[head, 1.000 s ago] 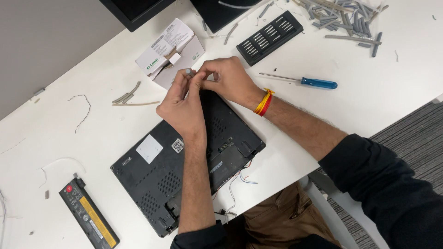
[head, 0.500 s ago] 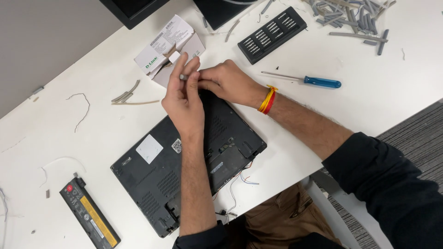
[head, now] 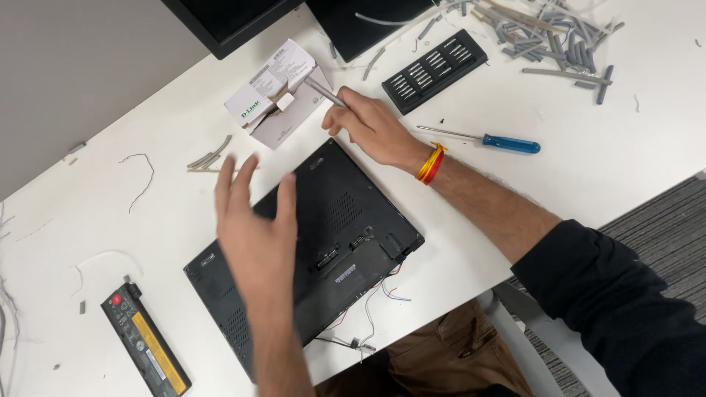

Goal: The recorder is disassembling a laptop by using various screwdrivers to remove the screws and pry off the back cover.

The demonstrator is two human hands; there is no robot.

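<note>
Gripping a slim silver tool (head: 325,93) in your right hand (head: 373,131), you are pointing its tip up and left toward the small white cardboard box (head: 273,94) lying just beyond the laptop's far corner; the tool's long axis is running diagonally from your fingers to the box, and the right hand is plainly the nearer of the two to it. Your left hand (head: 254,220) is hovering open with fingers spread, blurred, over the near-left half of the black laptop (head: 346,220), holding nothing. That laptop, one in count, is lying underside up on the white table (head: 147,117), its long axis slanting from lower left to upper right, with thin loose wires (head: 368,309) trailing off its near edge. Other items: one blue-handled screwdriver (head: 485,140) just right of your right wrist; one black bit tray (head: 435,70) beyond it; one black battery pack (head: 145,349) well apart at the lower left; a heap of grey strips (head: 551,37) at the far right, too many to count; a few more grey strips (head: 209,156) near your left fingertips.
</note>
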